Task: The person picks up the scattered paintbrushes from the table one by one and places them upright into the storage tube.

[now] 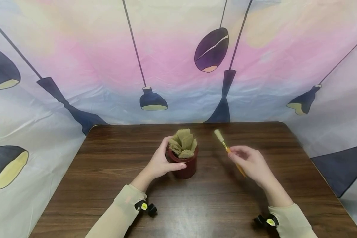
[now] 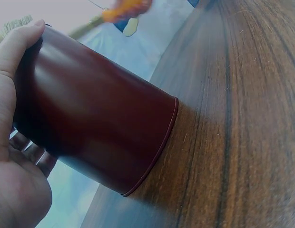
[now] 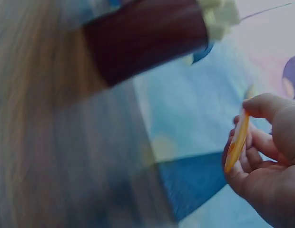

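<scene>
A dark red pot stands upright on the table, holding a pale green succulent-like plant with thick leaves. My left hand grips the pot from its left side, thumb across the front near the rim and fingers behind it. In the left wrist view the pot has a smooth, shiny wall. To the right of the pot, my right hand pinches a paintbrush by its orange handle, above the table. Its pale bristles point up and left, apart from the plant. The right wrist view is blurred, with the orange handle between thumb and fingers.
The dark wood-grain table reaches back to a hanging cloth printed with lamps, which also runs along both sides. Dark wrist cameras are strapped over both pale sleeves.
</scene>
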The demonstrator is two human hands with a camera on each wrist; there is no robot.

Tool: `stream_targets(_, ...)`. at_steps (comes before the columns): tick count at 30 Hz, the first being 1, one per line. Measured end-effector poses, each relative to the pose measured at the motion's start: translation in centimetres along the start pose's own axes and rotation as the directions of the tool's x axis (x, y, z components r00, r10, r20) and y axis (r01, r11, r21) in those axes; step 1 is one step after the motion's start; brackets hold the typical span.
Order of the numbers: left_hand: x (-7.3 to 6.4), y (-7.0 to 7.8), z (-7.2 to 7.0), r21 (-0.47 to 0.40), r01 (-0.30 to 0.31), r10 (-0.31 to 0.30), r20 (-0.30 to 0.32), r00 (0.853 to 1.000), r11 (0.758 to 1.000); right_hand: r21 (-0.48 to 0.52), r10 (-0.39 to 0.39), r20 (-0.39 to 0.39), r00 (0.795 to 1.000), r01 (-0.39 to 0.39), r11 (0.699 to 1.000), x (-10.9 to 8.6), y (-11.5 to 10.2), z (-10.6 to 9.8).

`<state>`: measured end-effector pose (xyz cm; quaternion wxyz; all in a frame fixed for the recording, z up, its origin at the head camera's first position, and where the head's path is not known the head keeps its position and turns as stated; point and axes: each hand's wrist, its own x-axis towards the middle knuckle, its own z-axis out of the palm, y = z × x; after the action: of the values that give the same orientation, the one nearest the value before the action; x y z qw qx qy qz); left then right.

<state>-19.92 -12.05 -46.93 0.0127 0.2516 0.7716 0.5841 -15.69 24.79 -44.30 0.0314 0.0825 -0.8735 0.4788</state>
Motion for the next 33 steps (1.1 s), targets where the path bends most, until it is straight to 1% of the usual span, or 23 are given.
stream_targets(2, 0.0, -0.1, -0.1, -0.002, -0.001, 0.001, -0.001, 1.000, 1.000, 0.060, -0.025, -0.018, 1.000, 0.026, 0.998, 0.2, -1.3, 0.3)
stream_targets(6, -0.1, -0.2, -0.1, -0.002, -0.003, 0.003, -0.003, 1.000, 1.000, 0.158, -0.060, -0.029, 0.998, 0.064, 0.985, 0.7, -4.0, 0.9)
stream_targets(10, -0.1, -0.2, -0.1, -0.003, -0.002, 0.002, 0.000, 1.000, 1.000, 0.244, -0.090, -0.071, 0.993, 0.105, 0.964, 1.3, -6.2, 1.7)
stream_targets(12, -0.1, -0.2, -0.1, -0.003, 0.001, -0.001, 0.002, 1.000, 1.000, 0.293, -0.103, -0.105, 0.989, 0.130, 0.947, 1.6, -7.2, 2.2)
stream_targets(16, -0.1, 0.0, -0.1, -0.001, 0.012, -0.012, -0.001, 1.000, 1.000, 0.402, -0.110, -0.173, 0.979, 0.173, 0.899, 2.2, -9.0, 3.4)
stream_targets(20, -0.1, 0.0, 0.0, -0.001, 0.014, -0.014, -0.006, 1.000, 1.000, 0.454, -0.142, -0.239, 0.961, 0.240, 0.858, 2.6, -10.2, 5.1)
stream_targets(24, -0.1, -0.1, 0.0, 0.001, 0.001, -0.001, -0.010, 1.000, 1.000, 0.461, -0.203, -0.291, 0.935, 0.322, 0.827, 3.1, -10.4, 6.9)
stream_targets(26, -0.1, -0.2, 0.0, -0.001, -0.006, 0.006, -0.008, 1.000, 1.000, 0.450, -0.232, -0.304, 0.924, 0.354, 0.820, 3.2, -10.2, 7.7)
stream_targets(28, -0.1, -0.2, 0.0, -0.004, -0.010, 0.010, -0.007, 1.000, 1.000, 0.401, -0.265, -0.308, 0.914, 0.377, 0.835, 3.2, -10.0, 8.3)
stream_targets(31, -0.1, -0.2, 0.0, -0.011, -0.012, 0.012, -0.004, 1.000, 1.000, 0.232, -0.326, -0.314, 0.892, 0.405, 0.884, 3.1, -9.5, 8.9)
stream_targets(33, -0.1, -0.1, 0.0, -0.012, -0.011, 0.011, 0.000, 1.000, 1.000, 0.111, -0.367, -0.314, 0.875, 0.418, 0.902, 3.0, -9.2, 9.1)
